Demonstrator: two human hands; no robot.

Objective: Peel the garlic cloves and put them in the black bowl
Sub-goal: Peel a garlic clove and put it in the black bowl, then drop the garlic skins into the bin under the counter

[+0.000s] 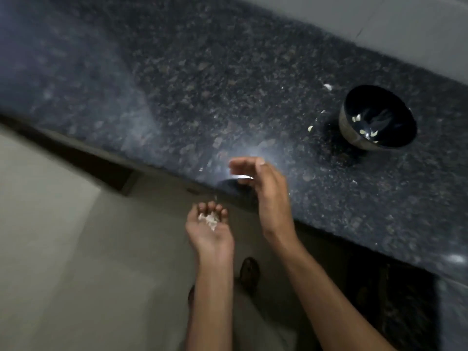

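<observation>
The black bowl (377, 117) stands at the right of the dark granite counter (202, 84) with several peeled garlic cloves (368, 133) inside. My left hand (210, 229) is cupped palm up just off the counter's front edge and holds a small heap of white garlic skins (209, 220). My right hand (263, 188) hovers over the counter edge, fingers extended and blurred, with a thin pale sliver (243, 177) at its fingers. A loose clove (310, 128) lies left of the bowl.
A pale scrap (328, 86) lies behind the bowl and small flecks (354, 182) dot the counter. A grey wall (405, 26) runs along the back. Below the counter edge are a light floor (63, 249) and my foot (249, 272).
</observation>
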